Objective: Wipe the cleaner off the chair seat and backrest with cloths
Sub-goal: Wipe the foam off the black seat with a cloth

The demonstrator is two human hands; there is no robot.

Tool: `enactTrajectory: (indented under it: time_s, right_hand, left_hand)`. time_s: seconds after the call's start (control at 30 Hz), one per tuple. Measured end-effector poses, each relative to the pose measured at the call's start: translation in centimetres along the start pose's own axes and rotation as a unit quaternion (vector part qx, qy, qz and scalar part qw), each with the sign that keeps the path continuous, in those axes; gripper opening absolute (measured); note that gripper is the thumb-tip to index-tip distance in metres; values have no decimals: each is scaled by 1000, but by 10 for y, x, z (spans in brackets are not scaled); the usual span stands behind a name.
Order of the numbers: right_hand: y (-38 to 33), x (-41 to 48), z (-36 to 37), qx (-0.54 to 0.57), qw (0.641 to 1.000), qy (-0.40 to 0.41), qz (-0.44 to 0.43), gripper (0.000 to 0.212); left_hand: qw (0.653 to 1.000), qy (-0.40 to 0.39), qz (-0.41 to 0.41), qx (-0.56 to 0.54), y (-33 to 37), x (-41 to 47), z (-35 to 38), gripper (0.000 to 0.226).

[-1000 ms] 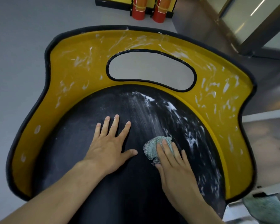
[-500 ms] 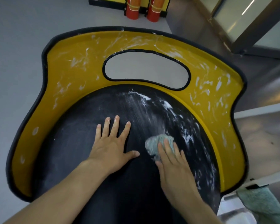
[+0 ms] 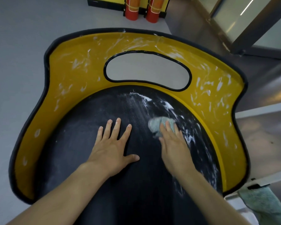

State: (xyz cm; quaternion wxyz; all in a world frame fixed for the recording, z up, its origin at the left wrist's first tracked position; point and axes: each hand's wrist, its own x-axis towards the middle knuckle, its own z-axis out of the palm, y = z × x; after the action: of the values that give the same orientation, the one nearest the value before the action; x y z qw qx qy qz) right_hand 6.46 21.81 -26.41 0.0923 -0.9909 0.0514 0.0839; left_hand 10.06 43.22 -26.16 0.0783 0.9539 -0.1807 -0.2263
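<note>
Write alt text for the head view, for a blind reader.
A right hand presses a green cloth onto a black chair seat streaked with white cleaner, while the left hand lies flat beside it. The yellow backrest is smeared too. Another cloth lies lower right.

The seat (image 3: pixel 88 159) lies in the middle, with the backrest (image 3: pixel 68 82) curving round behind it and along both sides. An opening (image 3: pixel 146 69) sits in the backrest's middle. The left hand (image 3: pixel 110 150) rests flat on the seat's centre; just to its right, the right hand (image 3: pixel 173 146) presses on a cloth (image 3: pixel 156 125) lying further back on the seat. Cleaner (image 3: pixel 139 103) streaks the seat's right half, around and beyond the cloth, and spreads across the backrest. A second cloth (image 3: pixel 263 203) lies outside the chair's near right corner. Two canisters (image 3: pixel 131 8) stand on the floor (image 3: pixel 15 46) behind the chair.
</note>
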Motion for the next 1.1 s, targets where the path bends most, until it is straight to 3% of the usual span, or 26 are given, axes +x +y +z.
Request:
enactTrajectory:
  time_s: [0.2, 0.27, 0.37, 0.57, 0.77, 0.87, 1.1]
  right_hand:
    - [-4, -74, 32, -37, 998, -29, -51, 53]
    - [-4, -53, 37, -56, 997, -10, -51, 51]
    - [-18, 11, 23, -29, 997, 13, -66, 64]
    - [-49, 132, 2, -4, 999, 39, -28, 54]
    - [-40, 59, 2, 12, 996, 39, -75, 53]
    - [-31, 24, 12, -31, 993, 22, -107, 58]
    - [-45, 115, 8, -45, 993, 75, -75, 57]
  left_hand:
    - [1000, 27, -3, -7, 2, 1, 6, 101]
    - [1000, 29, -3, -3, 1, 0, 6, 101]
    - [1000, 25, -3, 8, -3, -2, 4, 100]
    - [1000, 11, 2, 28, -9, -6, 2, 99]
    - [1000, -2, -9, 29, -4, -1, -1, 99]
    - [1000, 5, -3, 17, -7, 3, 3, 101]
    - [1000, -7, 7, 11, -10, -3, -3, 97]
